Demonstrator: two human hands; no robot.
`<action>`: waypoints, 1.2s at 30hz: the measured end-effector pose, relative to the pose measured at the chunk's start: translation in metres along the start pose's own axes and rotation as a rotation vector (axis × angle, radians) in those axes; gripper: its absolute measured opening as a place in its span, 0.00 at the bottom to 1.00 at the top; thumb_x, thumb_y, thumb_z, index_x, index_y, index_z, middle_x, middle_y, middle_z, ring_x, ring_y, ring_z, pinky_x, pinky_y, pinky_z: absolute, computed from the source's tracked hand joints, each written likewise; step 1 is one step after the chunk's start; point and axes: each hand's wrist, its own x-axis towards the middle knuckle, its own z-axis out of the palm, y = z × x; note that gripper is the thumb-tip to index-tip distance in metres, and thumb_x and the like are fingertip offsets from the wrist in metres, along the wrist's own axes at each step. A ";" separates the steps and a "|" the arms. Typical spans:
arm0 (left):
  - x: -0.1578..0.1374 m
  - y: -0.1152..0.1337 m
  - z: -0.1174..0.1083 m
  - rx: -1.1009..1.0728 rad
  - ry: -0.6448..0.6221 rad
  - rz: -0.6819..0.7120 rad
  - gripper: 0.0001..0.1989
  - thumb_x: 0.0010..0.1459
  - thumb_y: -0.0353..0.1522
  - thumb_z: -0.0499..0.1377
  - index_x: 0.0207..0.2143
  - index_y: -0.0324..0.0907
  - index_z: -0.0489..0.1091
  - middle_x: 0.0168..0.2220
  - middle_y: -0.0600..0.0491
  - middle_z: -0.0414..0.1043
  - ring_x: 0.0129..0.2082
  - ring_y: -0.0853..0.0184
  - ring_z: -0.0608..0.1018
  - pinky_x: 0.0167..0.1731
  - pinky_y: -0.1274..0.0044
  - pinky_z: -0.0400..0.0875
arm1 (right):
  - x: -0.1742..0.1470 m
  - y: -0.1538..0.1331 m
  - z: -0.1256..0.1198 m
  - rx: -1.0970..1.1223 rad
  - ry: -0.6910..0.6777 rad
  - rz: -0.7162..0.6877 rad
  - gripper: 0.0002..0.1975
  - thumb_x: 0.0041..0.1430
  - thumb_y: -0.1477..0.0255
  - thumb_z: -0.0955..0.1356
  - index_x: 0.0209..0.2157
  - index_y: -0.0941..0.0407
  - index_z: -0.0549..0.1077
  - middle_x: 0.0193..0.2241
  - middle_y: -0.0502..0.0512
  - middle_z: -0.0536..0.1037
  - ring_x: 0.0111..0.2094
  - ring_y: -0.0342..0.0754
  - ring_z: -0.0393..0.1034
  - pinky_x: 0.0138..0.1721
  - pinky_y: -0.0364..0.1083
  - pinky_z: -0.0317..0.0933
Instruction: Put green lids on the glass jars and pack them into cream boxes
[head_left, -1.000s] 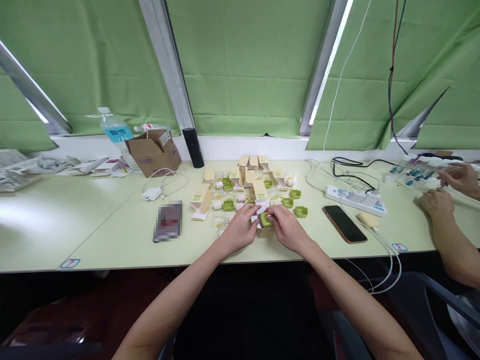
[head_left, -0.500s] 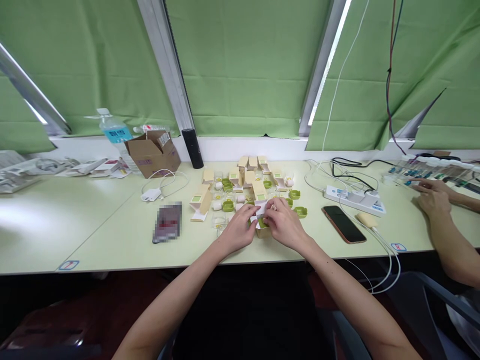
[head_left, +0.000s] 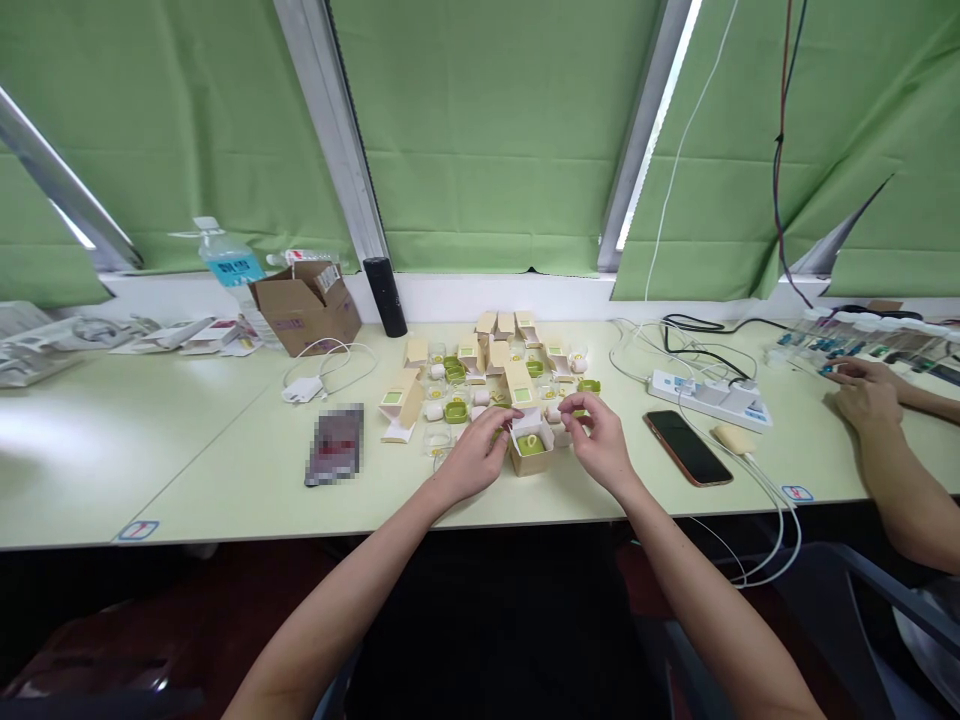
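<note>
A small cream cardboard box (head_left: pixel 531 464) stands with its white-lined lid up near the table's front. Inside lie a green piece (head_left: pixel 528 446) and a pale ring-like shape on it. My left hand (head_left: pixel 478 447) curls against the box's left side, fingertips at the lid flap and thumb near the rim. Right of the box, my right hand (head_left: pixel 598 442) has thumb and index finger curved with a gap between them. Their tips are close to a small pale pink cylinder (head_left: pixel 553 414); whether they touch it I cannot tell.
Behind my hands are several cream boxes (head_left: pixel 401 398), green trays (head_left: pixel 456 411) and clear cups. A phone (head_left: pixel 688 448) and a power strip (head_left: pixel 709 398) lie right, a blurred pouch (head_left: pixel 335 445) left. Another person's hands (head_left: pixel 870 390) work at far right.
My right hand has moved right, away from the box, uncovering the green piece and pale ring inside. My left hand stays at the box's left side.
</note>
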 end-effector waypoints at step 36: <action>-0.008 0.005 0.015 0.249 0.193 0.100 0.09 0.62 0.28 0.62 0.45 0.45 0.69 0.44 0.49 0.76 0.47 0.57 0.77 0.52 0.64 0.66 | -0.024 0.005 0.013 0.168 -0.043 -0.106 0.07 0.67 0.67 0.69 0.45 0.51 0.76 0.41 0.55 0.73 0.35 0.48 0.71 0.39 0.51 0.71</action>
